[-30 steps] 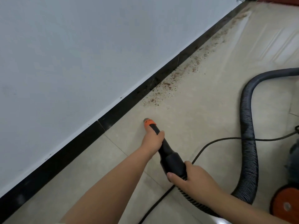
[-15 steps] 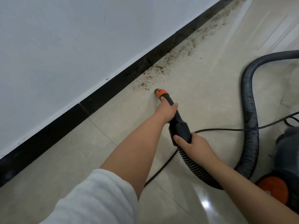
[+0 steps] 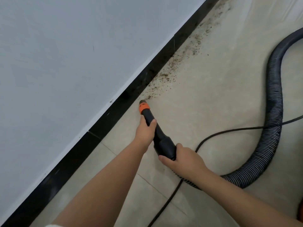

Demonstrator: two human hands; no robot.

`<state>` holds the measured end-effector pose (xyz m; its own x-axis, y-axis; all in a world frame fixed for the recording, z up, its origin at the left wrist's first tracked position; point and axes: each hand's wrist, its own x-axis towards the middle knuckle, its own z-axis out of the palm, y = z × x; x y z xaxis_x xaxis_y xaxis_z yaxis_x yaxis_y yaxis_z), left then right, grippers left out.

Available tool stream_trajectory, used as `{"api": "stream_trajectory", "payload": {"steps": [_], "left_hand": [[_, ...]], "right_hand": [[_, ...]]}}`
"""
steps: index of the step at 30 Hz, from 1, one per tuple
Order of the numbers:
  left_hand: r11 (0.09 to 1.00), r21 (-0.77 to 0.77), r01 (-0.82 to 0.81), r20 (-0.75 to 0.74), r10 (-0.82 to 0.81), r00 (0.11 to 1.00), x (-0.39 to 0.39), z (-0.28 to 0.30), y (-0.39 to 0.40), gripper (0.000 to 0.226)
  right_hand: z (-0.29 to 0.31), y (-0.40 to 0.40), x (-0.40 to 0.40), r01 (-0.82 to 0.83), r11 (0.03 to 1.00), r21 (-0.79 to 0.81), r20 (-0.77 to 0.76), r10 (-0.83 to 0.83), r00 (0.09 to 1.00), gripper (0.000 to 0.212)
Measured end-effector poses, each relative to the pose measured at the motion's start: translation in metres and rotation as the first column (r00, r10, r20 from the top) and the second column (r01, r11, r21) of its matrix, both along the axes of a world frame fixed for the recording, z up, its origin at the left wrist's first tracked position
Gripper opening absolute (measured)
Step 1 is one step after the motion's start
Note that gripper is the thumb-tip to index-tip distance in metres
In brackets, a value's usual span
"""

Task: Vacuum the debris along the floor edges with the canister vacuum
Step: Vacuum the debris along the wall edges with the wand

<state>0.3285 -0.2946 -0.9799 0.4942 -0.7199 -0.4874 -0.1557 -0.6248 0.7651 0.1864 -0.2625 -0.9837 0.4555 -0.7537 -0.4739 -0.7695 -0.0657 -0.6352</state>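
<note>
Pale tiled floor (image 3: 205,112) along a white wall (image 3: 65,54) with a black skirting board (image 3: 114,112); both hands on a vacuum nozzle.

Left hand (image 3: 146,131) wrapped round the black nozzle (image 3: 152,126) just behind its orange tip (image 3: 144,106); right hand (image 3: 183,158) gripping the wider cuff where the ribbed hose (image 3: 275,95) joins; tip down at the floor beside the skirting, at the near end of a band of brown debris (image 3: 172,69) strung along the edge; hose looping away to the right; thin black cable (image 3: 213,136) lying across the tiles, passing the hose.
</note>
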Motion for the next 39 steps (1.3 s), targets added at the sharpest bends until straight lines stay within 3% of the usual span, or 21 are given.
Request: {"api": "stream_trajectory", "payload": {"steps": [6,15,31,39], "left_hand": [[0.999,0.027,-0.047,0.04,0.046,0.998,0.018,0.003,0.008,0.061],[0.999,0.051,-0.015,-0.062,0.018,0.998,0.027,0.01,0.019,0.065],[0.995,-0.065,0.075,-0.187,-0.086,0.979,0.052,-0.008,-0.043,0.061],[0.989,-0.057,0.14,-0.167,-0.148,0.975,0.058,-0.006,-0.076,0.059]], "right_hand": [[0.0,0.001,0.032,-0.025,1.0,0.019,0.025,0.025,0.999,0.048],[-0.003,0.009,0.047,-0.066,0.996,-0.052,-0.075,0.062,0.995,0.048],[-0.004,-0.034,0.084,0.112,0.988,-0.103,-0.171,-0.129,0.977,0.046],[-0.008,-0.064,0.092,0.127,0.984,-0.128,-0.159,-0.147,0.976,0.044]]}}
